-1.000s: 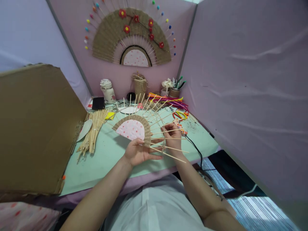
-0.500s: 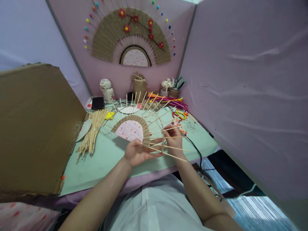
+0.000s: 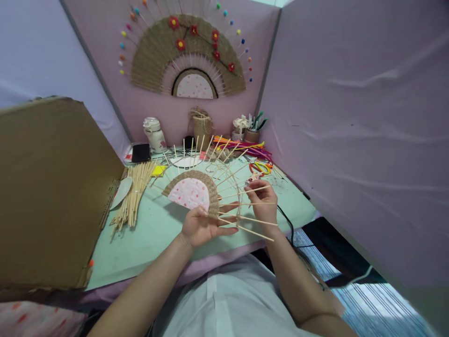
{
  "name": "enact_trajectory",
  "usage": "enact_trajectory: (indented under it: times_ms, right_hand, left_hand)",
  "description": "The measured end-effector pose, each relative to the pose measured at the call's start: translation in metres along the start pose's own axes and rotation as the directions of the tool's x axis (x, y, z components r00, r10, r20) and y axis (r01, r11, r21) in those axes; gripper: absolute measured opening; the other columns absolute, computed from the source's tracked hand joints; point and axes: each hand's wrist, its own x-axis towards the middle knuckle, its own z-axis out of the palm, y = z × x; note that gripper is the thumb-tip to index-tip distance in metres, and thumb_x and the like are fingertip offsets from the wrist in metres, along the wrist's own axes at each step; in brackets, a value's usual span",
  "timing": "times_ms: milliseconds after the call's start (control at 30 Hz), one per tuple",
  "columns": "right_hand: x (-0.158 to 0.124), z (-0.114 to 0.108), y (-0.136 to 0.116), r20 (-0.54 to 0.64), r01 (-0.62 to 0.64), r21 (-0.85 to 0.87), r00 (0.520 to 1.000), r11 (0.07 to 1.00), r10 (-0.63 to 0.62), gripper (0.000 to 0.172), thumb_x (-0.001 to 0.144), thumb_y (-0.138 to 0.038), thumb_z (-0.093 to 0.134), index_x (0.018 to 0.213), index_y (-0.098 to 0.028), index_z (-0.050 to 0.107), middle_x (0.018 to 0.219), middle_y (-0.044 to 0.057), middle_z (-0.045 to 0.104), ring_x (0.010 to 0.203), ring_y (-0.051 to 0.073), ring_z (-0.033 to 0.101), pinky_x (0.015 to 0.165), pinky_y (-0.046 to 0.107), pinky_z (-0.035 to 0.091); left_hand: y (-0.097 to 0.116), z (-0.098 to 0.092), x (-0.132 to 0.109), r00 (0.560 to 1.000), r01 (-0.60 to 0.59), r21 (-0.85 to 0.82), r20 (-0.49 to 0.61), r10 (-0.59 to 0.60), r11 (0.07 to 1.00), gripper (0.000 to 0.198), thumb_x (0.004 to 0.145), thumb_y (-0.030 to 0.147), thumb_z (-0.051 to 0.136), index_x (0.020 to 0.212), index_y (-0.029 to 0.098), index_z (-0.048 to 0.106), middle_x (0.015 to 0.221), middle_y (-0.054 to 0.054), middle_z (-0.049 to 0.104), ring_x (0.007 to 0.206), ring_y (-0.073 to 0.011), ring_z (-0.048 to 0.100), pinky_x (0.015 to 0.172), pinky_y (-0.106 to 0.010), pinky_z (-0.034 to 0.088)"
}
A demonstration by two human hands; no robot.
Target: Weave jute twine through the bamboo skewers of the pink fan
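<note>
My left hand (image 3: 199, 227) grips the lower right end of a half-round fan frame (image 3: 213, 196), thumb on its front and other fingers spread behind the sticks. The frame has a woven tan band around a pink patterned centre (image 3: 189, 193). Thin wooden sticks (image 3: 257, 221) fan outward from the band. A line of thin twine (image 3: 239, 201) runs across the right-hand sticks, away from the band. My right hand (image 3: 263, 201) is at the outer ends of these sticks, fingers pinched, apparently on the twine; the pinched part is hard to make out.
A stick bundle (image 3: 131, 199) and white oval piece (image 3: 122, 193) lie left, beside a cardboard panel (image 3: 52, 196). Behind stand a white jar (image 3: 155, 135), a twine roll (image 3: 202, 128) and coloured pipe cleaners (image 3: 245, 146). Scissors (image 3: 260, 167) lie right. A finished fan (image 3: 189, 51) hangs on the wall.
My right hand has moved right, away from the twine line towards the stick tips. My left hand keeps its hold on the fan frame; the view has shifted slightly.
</note>
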Motion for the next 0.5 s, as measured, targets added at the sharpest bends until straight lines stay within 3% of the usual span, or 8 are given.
enact_trajectory:
  times_ms: [167, 300, 500]
  right_hand:
    - [0.003, -0.010, 0.000, -0.077, 0.101, -0.110, 0.991, 0.989, -0.110, 0.023, 0.070, -0.032, 0.072, 0.082, -0.019, 0.056, 0.073, -0.002, 0.057, 0.058, 0.009, 0.049, 0.056, 0.024, 0.041]
    - [0.007, -0.024, 0.007, -0.131, 0.230, -0.252, 0.954, 0.940, -0.269, 0.022, 0.071, -0.032, 0.072, 0.082, -0.018, 0.057, 0.068, -0.003, 0.055, 0.054, 0.009, 0.046, 0.053, 0.024, 0.039]
    - [0.012, -0.038, -0.002, 0.012, 0.427, -0.453, 0.881, 0.783, -0.473, 0.015, 0.077, -0.029, 0.067, 0.074, -0.019, 0.058, 0.067, -0.001, 0.055, 0.057, 0.011, 0.047, 0.053, 0.025, 0.038]
  left_hand:
    - [0.000, -0.004, 0.002, 1.000, 0.016, -0.007, -0.010, -0.016, 1.000, 0.058, 0.068, 0.017, 0.039, 0.123, 0.004, 0.055, 0.132, -0.019, 0.052, 0.117, -0.0385, 0.051, 0.094, -0.055, 0.038]
    - [0.000, -0.006, 0.004, 0.998, 0.017, -0.011, -0.055, -0.018, 1.000, 0.065, 0.067, 0.017, 0.039, 0.127, -0.004, 0.048, 0.123, -0.023, 0.058, 0.115, -0.0364, 0.053, 0.094, -0.053, 0.039]
    - [0.002, -0.006, 0.005, 0.997, 0.018, 0.000, -0.072, -0.018, 1.000, 0.069, 0.066, 0.019, 0.039, 0.129, -0.009, 0.045, 0.113, -0.025, 0.062, 0.114, -0.0335, 0.055, 0.096, -0.050, 0.038]
